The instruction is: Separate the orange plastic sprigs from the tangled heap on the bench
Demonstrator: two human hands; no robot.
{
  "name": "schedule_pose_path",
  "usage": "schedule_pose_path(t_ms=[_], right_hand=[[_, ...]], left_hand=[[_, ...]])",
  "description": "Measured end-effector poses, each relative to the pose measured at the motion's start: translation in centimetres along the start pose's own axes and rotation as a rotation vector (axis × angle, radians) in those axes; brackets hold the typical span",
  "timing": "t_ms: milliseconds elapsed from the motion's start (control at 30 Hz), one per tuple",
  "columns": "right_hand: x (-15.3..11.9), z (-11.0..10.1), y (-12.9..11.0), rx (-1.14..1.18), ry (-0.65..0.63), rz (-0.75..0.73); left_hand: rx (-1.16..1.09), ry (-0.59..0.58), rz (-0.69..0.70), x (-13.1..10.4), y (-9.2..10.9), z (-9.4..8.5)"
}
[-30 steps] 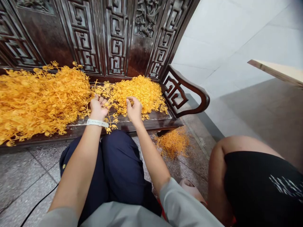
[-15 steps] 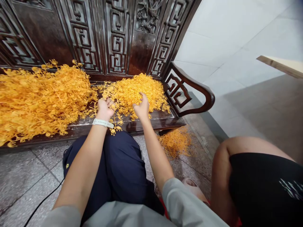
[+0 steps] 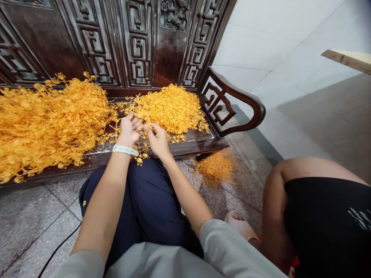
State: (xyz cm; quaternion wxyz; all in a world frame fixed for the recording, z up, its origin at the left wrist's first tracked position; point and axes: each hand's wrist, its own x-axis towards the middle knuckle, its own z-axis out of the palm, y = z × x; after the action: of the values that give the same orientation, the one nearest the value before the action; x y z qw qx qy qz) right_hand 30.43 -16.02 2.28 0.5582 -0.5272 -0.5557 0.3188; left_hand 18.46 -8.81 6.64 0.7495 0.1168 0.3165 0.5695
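At far left, see a big heap of yellow sprigs (image 3: 52, 123) spread over the seat of a dark wooden bench (image 3: 100, 153), right up to the carved back panels (image 3: 139, 50) (all square fretwork and glossy varnish). Below, find speckled floor tiles (image 3: 26, 216) with dark joints, and a thin black cable (image 3: 59, 245) running across. Notice a small yellow mark (image 3: 84, 203) on the dark blue trousers (image 3: 150, 197), too small to read.

On the left wrist, spot a pale watch strap (image 3: 125, 150), with no legible brand. Find the left hand (image 3: 129, 129) over the seat's front part, fingers curled around a yellow strand (image 3: 142, 155), with sprigs dangling below. Just beside, find the right hand (image 3: 159, 141) with thumb and forefinger pinching a small yellow piece (image 3: 150, 126) (exact shape hard to tell).

Behind the right hand, see a brighter, more compact yellow pile (image 3: 174, 108) near the curved armrest (image 3: 252, 112). On the floor below, see a stringy orange tangle (image 3: 216, 170). Further right, take in a white wall (image 3: 261, 50), grey lower down, and the edge of a wooden board (image 3: 348, 61). Beneath, see another person's bare knee (image 3: 301, 170), pale slipper (image 3: 236, 221) and black shorts (image 3: 324, 216), printed with whitish lettering (image 3: 361, 219) (unreadable from here).
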Motion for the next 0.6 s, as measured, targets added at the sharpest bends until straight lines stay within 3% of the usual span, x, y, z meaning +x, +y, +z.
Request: schedule_pose_path(t_ms=[67, 167, 267, 400, 467, 533, 600], right_hand=[[-0.4, -0.4, -0.3, 0.25, 0.04, 0.095], [-2.0, -0.6, -1.8, 0.604, -0.004, 0.237], [-5.4, -1.1, -4.0, 0.771, -0.05, 0.248], [-10.8, -5.0, -7.7, 0.651, -0.094, -0.012], [-11.6, -8.0, -8.8, 0.521, -0.091, -0.116], [-9.9, -10.7, -8.2, 0.406, -0.06, -0.128], [-6.3, -12.6, -5.8, 0.246, 0.007, -0.068]], left_hand=[[0.003, 0.002, 0.028, 0.1, 0.4, -0.2], [0.015, 0.014, 0.063, 0.4, 0.3, -0.4], [0.073, 0.028, 0.108, 0.7, -0.2, -0.4], [0.085, 0.221, 0.25, 1.6, 1.4, -1.2], [0.061, 0.204, 0.293, 1.7, 3.3, -1.8], [0.046, 0.106, 0.324, 1.3, 4.9, -2.2], [0.021, 0.03, 0.337, 0.3, 5.9, -2.2]])
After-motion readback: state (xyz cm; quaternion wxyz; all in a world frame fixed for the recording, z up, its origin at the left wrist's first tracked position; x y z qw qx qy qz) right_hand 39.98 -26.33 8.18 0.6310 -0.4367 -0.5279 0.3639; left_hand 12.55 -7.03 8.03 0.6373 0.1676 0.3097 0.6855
